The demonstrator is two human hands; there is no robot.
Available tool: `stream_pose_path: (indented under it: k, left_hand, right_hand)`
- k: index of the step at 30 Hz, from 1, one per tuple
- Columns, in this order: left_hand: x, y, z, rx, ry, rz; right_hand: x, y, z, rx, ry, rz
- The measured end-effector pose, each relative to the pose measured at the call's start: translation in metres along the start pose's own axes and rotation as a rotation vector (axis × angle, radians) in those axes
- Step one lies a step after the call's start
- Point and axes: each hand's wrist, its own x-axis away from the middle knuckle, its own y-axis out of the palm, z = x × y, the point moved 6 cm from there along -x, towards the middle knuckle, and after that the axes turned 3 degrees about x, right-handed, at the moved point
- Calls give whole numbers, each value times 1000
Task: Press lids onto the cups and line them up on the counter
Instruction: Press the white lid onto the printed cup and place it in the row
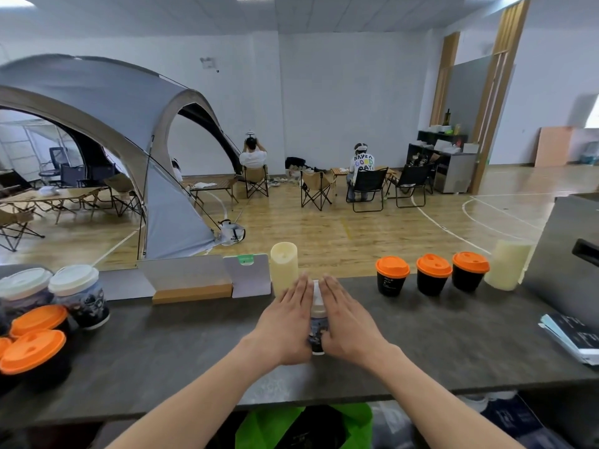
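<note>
A printed paper cup [318, 332] with a white lid stands on the dark counter [437, 345] at the middle. My left hand [285, 322] and my right hand [348, 322] lie flat on top of it, fingers straight, pressing on the lid from both sides. Three black cups with orange lids [432, 274] stand in a row at the back right. Two printed cups with white lids [55, 293] stand at the left, with black cups under orange lids [34, 338] in front of them.
Cream pillar candles stand at the back middle [284, 267] and back right [508, 268]. A small sign holder [248, 275] and a wooden-based stand [191, 280] sit at the back edge. Booklets [573, 338] lie at the right. Beyond are a tent, folding chairs and seated people.
</note>
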Motion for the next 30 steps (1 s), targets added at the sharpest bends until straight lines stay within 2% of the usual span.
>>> stream_pose_path:
  k: [5, 9, 16, 26, 30]
  left_hand:
    - [-8, -11, -15, 2, 47, -48]
    - [-8, -17, -25, 73, 59, -40]
    - [-4, 5, -16, 108, 30, -93]
    - [-7, 2, -24, 176, 33, -111]
    - [-14, -8, -41, 167, -13, -120]
  right_hand:
    - [8, -15, -10, 71, 106, 87]
    - [8, -30, -11, 109, 116, 178]
    - [-5, -9, -6, 14, -6, -53]
    - [-4, -8, -8, 16, 39, -47]
    - [2, -13, -13, 80, 113, 51]
